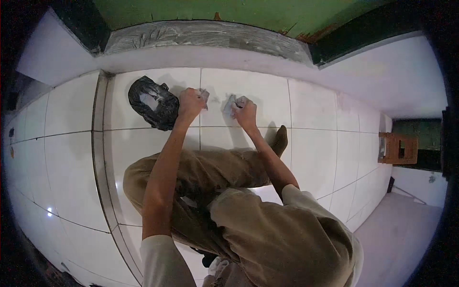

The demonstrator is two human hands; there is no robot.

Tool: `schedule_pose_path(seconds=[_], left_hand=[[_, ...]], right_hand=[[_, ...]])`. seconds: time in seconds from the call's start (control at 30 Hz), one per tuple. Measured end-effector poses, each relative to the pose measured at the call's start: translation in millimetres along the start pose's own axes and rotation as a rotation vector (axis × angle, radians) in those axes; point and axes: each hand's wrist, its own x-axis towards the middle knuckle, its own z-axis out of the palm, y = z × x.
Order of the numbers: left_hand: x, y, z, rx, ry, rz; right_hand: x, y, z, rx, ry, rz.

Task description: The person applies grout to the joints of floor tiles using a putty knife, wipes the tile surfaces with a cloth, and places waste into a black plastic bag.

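Note:
Over the white floor tiles, my left hand (190, 104) is closed on a crumpled pale grey scrap (204, 98), which looks like paper or thin cloth. A similar crumpled grey scrap (230, 106) sticks out from my right hand (245, 114), whose fingers are curled around it. Just left of my left hand lies a black plastic bag (165, 111), its mouth rolled back around something whitish (149, 99) like powder or paste. Between the hands a faint greyish smudge (216, 99) marks the tile.
A low wall with a grey smeared ledge (205, 36) runs along the far side, under a green panel (181, 9). A raised strip (100, 158) crosses the floor at left. My bent leg (215, 167) lies nearby. An orange-brown plastic stool (399, 148) stands far right.

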Motion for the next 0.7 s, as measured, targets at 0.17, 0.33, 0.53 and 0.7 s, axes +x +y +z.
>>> schedule_pose_path(seconds=[0.17, 0.33, 0.53, 0.7], left_hand=[[6, 29, 6, -0.040, -0.046, 0.042], [27, -24, 31, -0.025, -0.057, 0.096], [18, 0, 14, 0.015, -0.119, -0.012], [15, 12, 19, 0.091, 0.011, 0.050]], right_hand=[[13, 17, -4, 0.040, -0.051, -0.042], [23, 5, 18, -0.015, -0.062, -0.090], [13, -36, 11, 0.035, -0.086, -0.029], [29, 18, 28, -0.279, 0.128, -0.377]])
